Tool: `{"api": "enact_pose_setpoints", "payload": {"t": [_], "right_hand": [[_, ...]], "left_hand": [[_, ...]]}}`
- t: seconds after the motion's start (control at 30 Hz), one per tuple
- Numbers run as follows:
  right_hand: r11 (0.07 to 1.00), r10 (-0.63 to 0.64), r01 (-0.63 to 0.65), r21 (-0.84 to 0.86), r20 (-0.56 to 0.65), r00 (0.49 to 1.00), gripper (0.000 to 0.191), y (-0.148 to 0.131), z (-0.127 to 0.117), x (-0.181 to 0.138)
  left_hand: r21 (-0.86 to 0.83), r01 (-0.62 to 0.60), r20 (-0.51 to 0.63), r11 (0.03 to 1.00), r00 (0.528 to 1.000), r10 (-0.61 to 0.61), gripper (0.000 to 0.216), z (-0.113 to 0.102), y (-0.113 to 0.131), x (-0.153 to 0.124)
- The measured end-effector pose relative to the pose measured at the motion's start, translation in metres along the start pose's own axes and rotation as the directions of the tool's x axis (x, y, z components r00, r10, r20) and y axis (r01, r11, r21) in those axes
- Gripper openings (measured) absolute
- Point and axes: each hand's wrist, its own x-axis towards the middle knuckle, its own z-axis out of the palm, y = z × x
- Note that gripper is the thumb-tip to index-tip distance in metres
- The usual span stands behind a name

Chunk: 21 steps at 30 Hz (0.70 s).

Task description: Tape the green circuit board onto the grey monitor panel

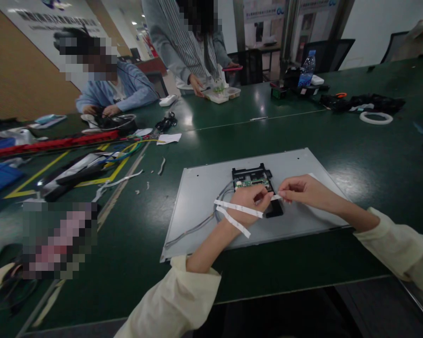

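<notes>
My left hand [251, 196] is over a black plastic frame [276, 209] with a green circuit board [253, 182] in it. A short white strip [277, 197], which looks like tape, stretches between the pinched fingertips of both hands. To the right, my right hand [308, 191] is closed on the strip's other end. Two longer white tape strips [238, 207] cling to the back of my left hand and wrist. Grey cables [200, 225] run left from the frame, which lies on a white panel [193, 199]. My left hand covers part of the frame.
Left on the green table [183, 155] are a black-and-silver device [70, 174], torn white scraps [161, 166], and a red bar [56, 143]. A white ring [376, 118] and water bottle [307, 70] lie far right. Two people are across the table, one holding a food container [218, 96].
</notes>
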Motion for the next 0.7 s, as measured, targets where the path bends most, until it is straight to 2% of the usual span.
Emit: {"api": "enact_pose_setpoints", "payload": {"t": [0.17, 0.27, 0.47, 0.7], "right_hand": [[0.95, -0.023, -0.024, -0.312, -0.147, 0.989, 0.021, -0.001, 0.01, -0.003], [0.899, -0.039, -0.033, -0.436, -0.155, 0.987, 0.018, 0.001, 0.017, -0.003], [0.837, -0.044, -0.055, -0.545, -0.168, 0.985, 0.021, 0.003, 0.019, -0.002], [0.787, -0.042, -0.09, -0.61, -0.199, 0.979, 0.024, 0.005, 0.017, 0.0]], "left_hand": [[0.085, 0.117, 0.048, 0.989, 0.991, -0.121, 0.025, 0.009, -0.006, -0.001], [0.171, 0.16, 0.077, 0.972, 0.981, -0.176, 0.024, 0.014, -0.006, -0.002], [0.329, 0.149, 0.093, 0.933, 0.978, -0.188, 0.032, 0.019, -0.007, -0.004], [0.423, 0.156, 0.14, 0.893, 0.962, -0.235, 0.03, 0.019, -0.002, -0.003]]}}
